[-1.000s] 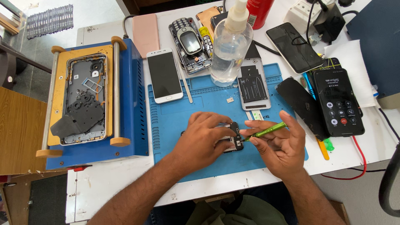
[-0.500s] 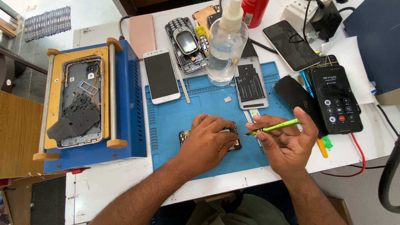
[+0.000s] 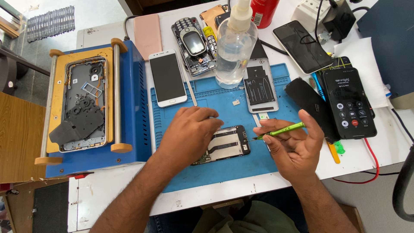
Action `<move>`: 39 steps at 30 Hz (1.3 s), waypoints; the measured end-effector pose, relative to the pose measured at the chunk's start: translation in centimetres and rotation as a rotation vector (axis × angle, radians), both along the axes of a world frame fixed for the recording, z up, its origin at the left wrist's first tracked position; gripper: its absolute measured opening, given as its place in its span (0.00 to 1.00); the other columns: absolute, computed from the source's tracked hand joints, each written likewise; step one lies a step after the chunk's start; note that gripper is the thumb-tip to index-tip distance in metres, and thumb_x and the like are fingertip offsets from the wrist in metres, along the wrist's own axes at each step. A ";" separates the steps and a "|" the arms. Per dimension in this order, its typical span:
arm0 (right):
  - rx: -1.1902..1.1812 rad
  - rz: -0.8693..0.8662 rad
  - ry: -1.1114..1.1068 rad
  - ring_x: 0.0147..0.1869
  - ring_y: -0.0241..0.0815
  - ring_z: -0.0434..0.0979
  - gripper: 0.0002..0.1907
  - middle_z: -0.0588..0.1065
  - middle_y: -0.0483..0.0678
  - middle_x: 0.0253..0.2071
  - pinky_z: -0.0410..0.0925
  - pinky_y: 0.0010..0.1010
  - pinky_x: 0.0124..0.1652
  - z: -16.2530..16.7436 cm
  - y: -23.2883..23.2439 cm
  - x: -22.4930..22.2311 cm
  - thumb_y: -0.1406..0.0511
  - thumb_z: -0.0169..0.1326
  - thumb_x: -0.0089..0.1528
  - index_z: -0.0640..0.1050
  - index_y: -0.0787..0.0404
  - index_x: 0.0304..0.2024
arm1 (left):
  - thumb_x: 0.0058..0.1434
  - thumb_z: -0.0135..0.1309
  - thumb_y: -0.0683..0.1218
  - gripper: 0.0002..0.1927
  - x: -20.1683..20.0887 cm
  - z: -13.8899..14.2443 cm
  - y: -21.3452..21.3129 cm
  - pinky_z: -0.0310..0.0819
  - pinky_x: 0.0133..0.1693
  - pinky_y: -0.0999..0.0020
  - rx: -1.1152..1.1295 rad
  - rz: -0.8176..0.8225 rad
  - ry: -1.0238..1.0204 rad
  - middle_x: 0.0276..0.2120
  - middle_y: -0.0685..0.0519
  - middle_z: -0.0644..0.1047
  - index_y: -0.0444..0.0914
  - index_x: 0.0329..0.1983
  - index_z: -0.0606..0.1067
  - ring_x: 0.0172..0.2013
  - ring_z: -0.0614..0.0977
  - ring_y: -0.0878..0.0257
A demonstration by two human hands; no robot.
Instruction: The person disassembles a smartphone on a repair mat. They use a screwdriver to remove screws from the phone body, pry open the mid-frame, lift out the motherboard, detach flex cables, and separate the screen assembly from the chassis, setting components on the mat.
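White tabletop (image 3: 108, 194) with a blue work mat (image 3: 224, 172) at centre, cluttered with phone parts. Left hand (image 3: 189, 133) lies palm-down on the mat, fingers curled over the left end of an opened phone (image 3: 228, 144) with its board and flex cables exposed, pressing it flat. Right hand (image 3: 291, 144) sits at 3 o'clock of that phone, palm up, fingers closed around a green screwdriver (image 3: 280, 130); its tip points toward the phone's right edge, just beside it, can't tell if touching. At 12 o'clock on the mat: clear spray bottle (image 3: 235, 47) upright, with a grey phone back frame (image 3: 260, 88) next to it. White smartphone (image 3: 167, 77) face-up at 11 o'clock, half on the mat. Blue heating separator machine (image 3: 133, 99) at 9 o'clock, carrying a phone mid-frame (image 3: 84, 103). At 2 o'clock a black phone with a lit call screen (image 3: 349, 101), a dark phone (image 3: 302, 45) farther back. Old keypad phone (image 3: 195, 43) at the far edge, on an opened shell.
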State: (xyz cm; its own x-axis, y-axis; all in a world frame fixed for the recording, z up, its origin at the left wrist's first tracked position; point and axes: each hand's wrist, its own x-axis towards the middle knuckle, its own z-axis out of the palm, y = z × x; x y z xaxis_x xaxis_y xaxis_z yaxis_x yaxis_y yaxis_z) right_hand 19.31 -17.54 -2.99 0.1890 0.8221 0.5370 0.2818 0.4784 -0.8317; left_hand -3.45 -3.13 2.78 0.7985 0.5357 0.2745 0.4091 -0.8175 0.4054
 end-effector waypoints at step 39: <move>0.011 -0.022 -0.093 0.59 0.55 0.84 0.39 0.76 0.66 0.57 0.81 0.43 0.57 0.0 0.4 0.2 0.76 0.50 0.69 0.48 0.50 0.75 | 0.57 0.65 0.50 0.20 1.3 -0.5 -2.6 0.66 0.57 0.53 -0.036 -0.250 0.124 0.57 0.50 0.75 0.45 0.53 0.80 0.59 0.73 0.53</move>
State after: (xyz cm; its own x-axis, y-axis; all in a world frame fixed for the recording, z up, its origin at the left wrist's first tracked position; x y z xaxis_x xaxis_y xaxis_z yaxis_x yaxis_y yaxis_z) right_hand 19.46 -17.10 -3.01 0.1560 0.8122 0.5622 0.3677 0.4805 -0.7962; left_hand -2.12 -5.74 2.30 0.9334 0.3257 0.1508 0.2450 -0.8853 0.3953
